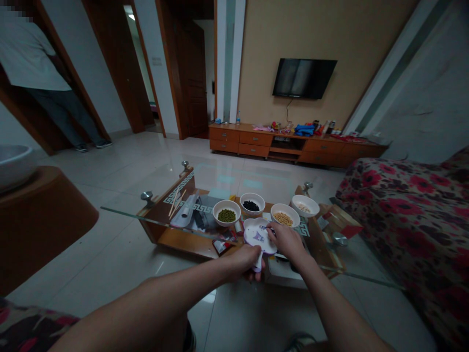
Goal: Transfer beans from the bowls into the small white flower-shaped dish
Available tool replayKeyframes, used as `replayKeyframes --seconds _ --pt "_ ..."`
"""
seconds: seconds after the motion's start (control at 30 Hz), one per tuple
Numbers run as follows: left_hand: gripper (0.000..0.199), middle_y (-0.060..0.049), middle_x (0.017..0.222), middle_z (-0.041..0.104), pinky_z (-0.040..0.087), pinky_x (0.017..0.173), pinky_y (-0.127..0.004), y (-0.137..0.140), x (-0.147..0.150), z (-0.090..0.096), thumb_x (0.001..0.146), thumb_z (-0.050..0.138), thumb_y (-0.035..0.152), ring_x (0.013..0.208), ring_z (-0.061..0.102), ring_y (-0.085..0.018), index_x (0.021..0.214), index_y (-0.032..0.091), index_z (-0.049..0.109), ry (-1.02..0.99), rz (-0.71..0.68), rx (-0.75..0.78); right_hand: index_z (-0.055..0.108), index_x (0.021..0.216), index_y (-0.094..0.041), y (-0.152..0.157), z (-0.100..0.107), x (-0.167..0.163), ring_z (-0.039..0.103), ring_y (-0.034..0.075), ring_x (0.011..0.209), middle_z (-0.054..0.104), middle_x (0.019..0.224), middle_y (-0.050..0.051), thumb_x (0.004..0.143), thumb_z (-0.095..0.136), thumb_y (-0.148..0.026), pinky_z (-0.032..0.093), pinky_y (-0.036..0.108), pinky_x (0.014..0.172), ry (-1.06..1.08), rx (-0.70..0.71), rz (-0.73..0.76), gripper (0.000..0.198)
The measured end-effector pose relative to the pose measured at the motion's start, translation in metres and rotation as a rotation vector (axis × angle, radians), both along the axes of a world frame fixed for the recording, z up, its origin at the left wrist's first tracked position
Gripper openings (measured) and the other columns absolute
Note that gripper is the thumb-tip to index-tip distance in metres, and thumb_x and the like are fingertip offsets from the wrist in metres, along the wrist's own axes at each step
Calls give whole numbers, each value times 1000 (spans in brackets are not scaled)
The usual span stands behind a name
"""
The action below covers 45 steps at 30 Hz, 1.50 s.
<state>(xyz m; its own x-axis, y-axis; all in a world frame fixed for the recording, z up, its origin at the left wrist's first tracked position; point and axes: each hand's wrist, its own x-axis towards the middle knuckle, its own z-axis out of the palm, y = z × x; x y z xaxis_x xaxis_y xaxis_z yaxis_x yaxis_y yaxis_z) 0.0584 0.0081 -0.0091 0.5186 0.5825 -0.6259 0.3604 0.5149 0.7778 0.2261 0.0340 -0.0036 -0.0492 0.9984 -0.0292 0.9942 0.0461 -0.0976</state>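
My left hand (247,261) is closed around the handle of a white and purple cartoon-printed dish (252,232), held over the near edge of the glass table. Over the right side of the dish, my right hand (287,239) has its fingers pinched together; what they hold, if anything, is too small to make out. Just beyond the dish stand white bowls: one with green beans (226,215), one with black beans (251,206), one with yellowish beans (283,218) and one with pale pieces (304,207).
Chopsticks (177,203) lie on the left of the glass table (124,213). A cardboard box (339,222) is at the right, near a flowered sofa (399,195). A person (40,58) stands far left. A wooden cabinet (252,139) runs below a television (305,78).
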Motion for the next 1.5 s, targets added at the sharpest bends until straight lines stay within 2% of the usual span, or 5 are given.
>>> replayKeyframes --seconds 0.23,0.57,0.87,1.23,1.5 --pt "43 -1 45 50 27 42 -21 -2 0 2 93 20 34 35 38 -10 72 17 53 0 3 14 61 114 -27 -4 17 6 65 21 90 70 99 6 94 38 -41 42 25 68 25 169 -56 34" --pt "43 -2 47 50 25 42 -23 -2 -2 3 94 19 34 37 37 -12 74 17 54 -11 -13 9 60 115 -25 -2 24 34 66 24 85 70 94 11 94 35 -43 45 31 67 -33 257 -432 38" --pt "43 -1 46 49 25 43 -22 -3 -2 7 94 20 35 36 36 -11 72 17 53 1 -3 13 60 113 -24 -1 20 21 65 21 90 70 98 9 93 39 -42 42 26 67 15 90 -155 34" --pt "42 -3 47 50 27 44 -23 -3 -1 5 92 19 30 37 37 -11 75 16 54 -2 1 25 58 117 -25 -4 23 19 65 20 86 71 97 7 93 38 -41 38 25 65 53 182 -130 35" --pt "44 -2 48 50 27 43 -21 -3 -1 7 94 19 36 37 36 -11 76 16 54 5 -8 20 62 104 -22 -2 8 15 64 19 87 70 96 6 89 45 -35 35 25 65 96 31 29 27"
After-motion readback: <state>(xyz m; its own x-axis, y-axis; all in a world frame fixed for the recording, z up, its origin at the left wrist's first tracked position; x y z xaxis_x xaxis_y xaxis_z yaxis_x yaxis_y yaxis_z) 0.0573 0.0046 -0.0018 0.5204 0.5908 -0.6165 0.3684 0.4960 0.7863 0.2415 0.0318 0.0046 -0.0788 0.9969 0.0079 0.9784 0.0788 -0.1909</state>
